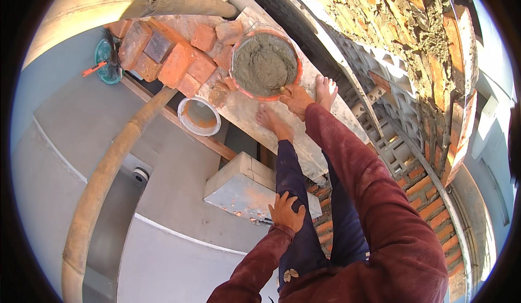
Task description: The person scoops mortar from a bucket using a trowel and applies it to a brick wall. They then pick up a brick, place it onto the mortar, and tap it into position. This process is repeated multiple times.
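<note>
My right hand [296,100] is closed at the near right rim of a round orange-red tub [234,80]. Grey wet mortar [264,64] fills the tub, its surface lumpy and stirred. A small yellowish end, maybe of a handle, shows at my right fingers; the rest of it is hidden. Lower down, my left hand [286,212] rests on the knee of my dark trousers [296,181] with its fingers spread, holding nothing. My bare feet stand on the plank [244,113] beside the tub.
Loose red bricks [179,61] are heaped left of the tub. A white bucket [199,116] and a teal basin [110,64] stand near them. Bamboo poles [108,167] cross at left and top. A mortar-smeared brick wall [423,42] rises at right. Beyond the plank edge is a drop.
</note>
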Demonstrator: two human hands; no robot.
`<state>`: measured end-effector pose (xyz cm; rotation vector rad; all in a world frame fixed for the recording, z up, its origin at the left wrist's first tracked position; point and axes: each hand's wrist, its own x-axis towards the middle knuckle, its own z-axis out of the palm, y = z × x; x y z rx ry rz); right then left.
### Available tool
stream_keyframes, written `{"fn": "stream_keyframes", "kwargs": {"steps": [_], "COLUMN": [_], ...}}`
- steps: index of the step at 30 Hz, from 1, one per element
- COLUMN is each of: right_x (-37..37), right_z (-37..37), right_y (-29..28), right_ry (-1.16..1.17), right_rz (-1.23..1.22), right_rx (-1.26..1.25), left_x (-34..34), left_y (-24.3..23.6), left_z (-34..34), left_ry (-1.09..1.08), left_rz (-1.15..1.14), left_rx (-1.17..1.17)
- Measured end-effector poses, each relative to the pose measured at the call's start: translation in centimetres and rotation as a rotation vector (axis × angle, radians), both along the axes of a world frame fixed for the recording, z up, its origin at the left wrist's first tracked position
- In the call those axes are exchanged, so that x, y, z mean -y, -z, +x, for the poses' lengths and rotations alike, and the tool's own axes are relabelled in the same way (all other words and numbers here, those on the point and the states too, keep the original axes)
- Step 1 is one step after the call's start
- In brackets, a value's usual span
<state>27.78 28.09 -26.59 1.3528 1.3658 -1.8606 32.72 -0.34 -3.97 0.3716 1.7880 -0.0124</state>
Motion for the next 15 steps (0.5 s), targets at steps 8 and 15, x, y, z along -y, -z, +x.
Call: {"fn": "stream_keyframes", "kwargs": {"steps": [8,15], "right_x": [-0.1,-3.5], "right_z": [4.6,6.7], "right_y": [-1.3,-12.6], "right_ry": [-0.167,-0.344], "right_rz": [0.244,0.423], "right_rx": [-0.154,-0.202], "left_x": [-0.2,-0.5], "left_y": [-0.2,-0.5], "left_z": [-0.5,-0.7], "left_ry": [0.003,-0.011], "left_rz": [0.002,-0.053], "left_rx": [-0.012,-0.039]}}
